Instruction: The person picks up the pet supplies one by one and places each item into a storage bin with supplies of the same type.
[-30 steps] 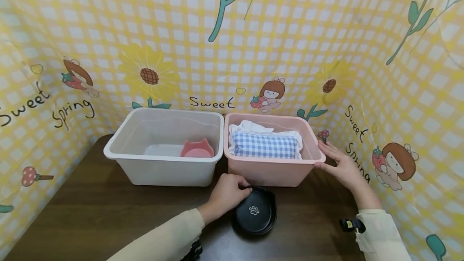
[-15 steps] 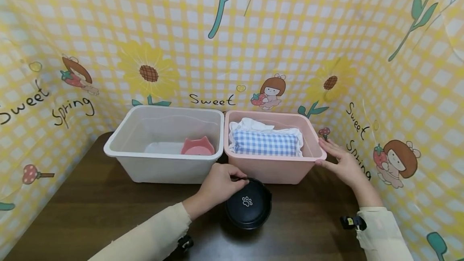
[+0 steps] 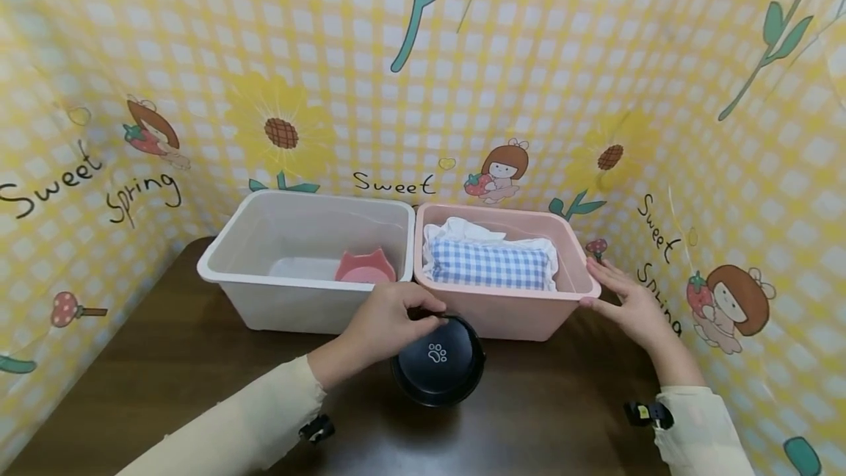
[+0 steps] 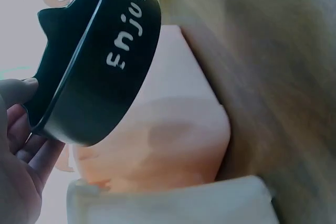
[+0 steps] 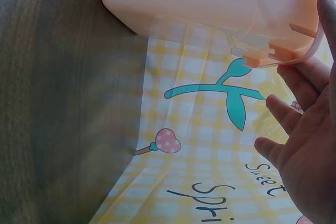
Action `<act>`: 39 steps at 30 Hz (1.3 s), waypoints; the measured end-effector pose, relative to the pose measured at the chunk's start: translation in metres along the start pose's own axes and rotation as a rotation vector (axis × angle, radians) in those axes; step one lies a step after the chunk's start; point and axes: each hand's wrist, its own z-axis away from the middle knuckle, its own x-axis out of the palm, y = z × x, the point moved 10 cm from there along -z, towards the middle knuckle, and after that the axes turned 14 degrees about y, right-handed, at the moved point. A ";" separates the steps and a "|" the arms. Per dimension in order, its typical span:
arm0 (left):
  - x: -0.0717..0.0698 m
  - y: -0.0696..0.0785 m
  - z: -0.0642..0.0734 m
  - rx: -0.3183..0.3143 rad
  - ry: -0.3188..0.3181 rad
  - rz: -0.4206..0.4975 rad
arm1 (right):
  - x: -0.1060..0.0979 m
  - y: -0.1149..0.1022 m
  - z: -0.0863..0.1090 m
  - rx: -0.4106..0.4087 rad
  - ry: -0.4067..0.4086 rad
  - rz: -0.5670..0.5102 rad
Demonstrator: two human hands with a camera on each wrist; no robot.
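Pinching bowl (image 3: 438, 369) with left fingers (image 3: 428, 301), showing "Enjoy" (image 4: 124, 39) only upper-left in left-wrist view; touching pink bin (image 3: 529, 323) with straight right fingers (image 3: 613, 281).

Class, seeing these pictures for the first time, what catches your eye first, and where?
A yellow checked cloth rises at the back. Before it, a whitish bin and a pink bin stand side by side. In front, the left hand pinches a black paw-print bowl by its edge.

left grip (image 3: 382, 325) pinched, right grip (image 3: 629, 311) splayed, sleeved forearms (image 3: 231, 417) angled inward
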 end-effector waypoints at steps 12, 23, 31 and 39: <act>-0.046 0.026 -0.025 0.214 0.054 -0.066 | 0.000 -0.002 0.002 -0.026 0.019 -0.019; -0.076 0.048 -0.043 0.356 0.018 -0.027 | 0.000 0.000 0.003 0.012 -0.006 0.016; -0.096 0.057 -0.050 0.411 -0.009 -0.115 | 0.000 -0.001 0.005 -0.007 -0.002 0.001; -0.124 0.056 -0.060 0.444 0.013 -0.220 | 0.000 -0.001 0.006 0.008 -0.002 -0.001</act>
